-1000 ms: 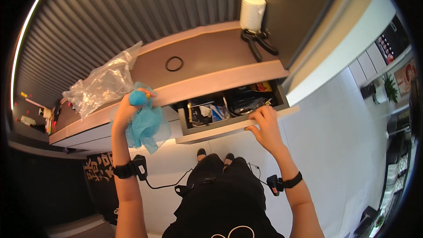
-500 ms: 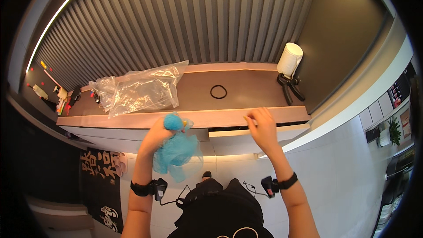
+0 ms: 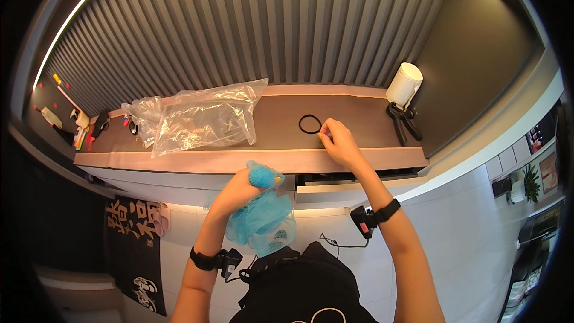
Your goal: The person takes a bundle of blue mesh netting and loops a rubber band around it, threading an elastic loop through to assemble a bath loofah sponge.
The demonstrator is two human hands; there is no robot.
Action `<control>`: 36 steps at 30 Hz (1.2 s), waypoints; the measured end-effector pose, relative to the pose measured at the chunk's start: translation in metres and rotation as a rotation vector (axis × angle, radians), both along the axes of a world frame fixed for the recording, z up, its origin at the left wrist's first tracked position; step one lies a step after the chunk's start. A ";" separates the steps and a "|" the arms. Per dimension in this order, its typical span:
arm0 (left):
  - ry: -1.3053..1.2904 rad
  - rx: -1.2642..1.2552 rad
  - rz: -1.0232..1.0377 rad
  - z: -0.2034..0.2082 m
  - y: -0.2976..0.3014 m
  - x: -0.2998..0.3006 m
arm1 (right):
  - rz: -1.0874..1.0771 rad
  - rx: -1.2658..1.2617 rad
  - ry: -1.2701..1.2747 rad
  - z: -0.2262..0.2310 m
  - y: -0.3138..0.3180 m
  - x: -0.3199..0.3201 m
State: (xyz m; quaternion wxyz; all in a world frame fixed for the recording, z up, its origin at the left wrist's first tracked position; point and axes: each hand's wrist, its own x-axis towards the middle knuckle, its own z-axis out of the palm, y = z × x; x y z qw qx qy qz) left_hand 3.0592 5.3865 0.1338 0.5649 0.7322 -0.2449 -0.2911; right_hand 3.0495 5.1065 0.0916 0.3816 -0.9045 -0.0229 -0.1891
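Observation:
My left hand (image 3: pixel 233 194) is closed around a blue mesh bath puff (image 3: pixel 260 212). A rounded tuft with a small yellow spot sticks out above the fist, and loose netting hangs below it, in front of the cabinet. On the counter lies a thin black hair tie (image 3: pixel 301 124), its loop flat. At the right edge of that loop, my right hand (image 3: pixel 341 142) has thumb and forefinger pinched together on the band. The exact contact under the fingertips is partly hidden.
A crumpled clear plastic bag (image 3: pixel 206 118) covers the counter's left half. At the right end stand a white roll (image 3: pixel 405 84) and black-handled pliers (image 3: pixel 402 124). Below the counter edge, a drawer (image 3: pixel 359 189) is pulled out a little. Small tools (image 3: pixel 89 128) crowd the left end.
My right hand has reached forward and left from the counter's front edge to the hair tie. My left hand has shifted right and slightly nearer with the bath puff.

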 end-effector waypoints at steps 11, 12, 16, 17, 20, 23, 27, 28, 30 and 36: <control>-0.014 -0.001 -0.102 -0.003 -0.019 0.007 | -0.056 -0.502 -0.080 -0.009 0.000 0.019; -0.014 -0.004 -0.097 -0.006 -0.020 0.008 | -0.051 -0.505 -0.081 -0.009 0.001 0.019; -0.082 -0.040 -0.029 -0.031 -0.017 0.010 | 0.079 0.464 0.039 0.010 0.022 0.002; -0.125 -0.050 -0.022 -0.036 -0.017 0.009 | 0.151 0.895 0.141 0.020 0.030 -0.005; -0.149 0.106 0.036 -0.028 -0.019 0.000 | 0.263 0.916 0.278 0.047 0.058 -0.026; -0.254 0.208 0.060 -0.011 -0.028 -0.008 | 0.446 0.882 0.153 0.048 0.087 -0.041; -0.350 0.201 0.006 -0.006 -0.033 -0.011 | 0.350 0.424 0.120 0.058 0.091 -0.058; -0.355 0.215 0.007 -0.005 -0.036 -0.013 | 0.351 0.423 0.120 0.056 0.091 -0.060; -0.365 0.223 0.006 -0.004 -0.036 -0.015 | 0.278 0.495 0.149 0.053 0.091 -0.062; -0.535 0.136 -0.042 -0.011 -0.034 -0.020 | 0.236 0.544 0.024 0.048 0.082 -0.068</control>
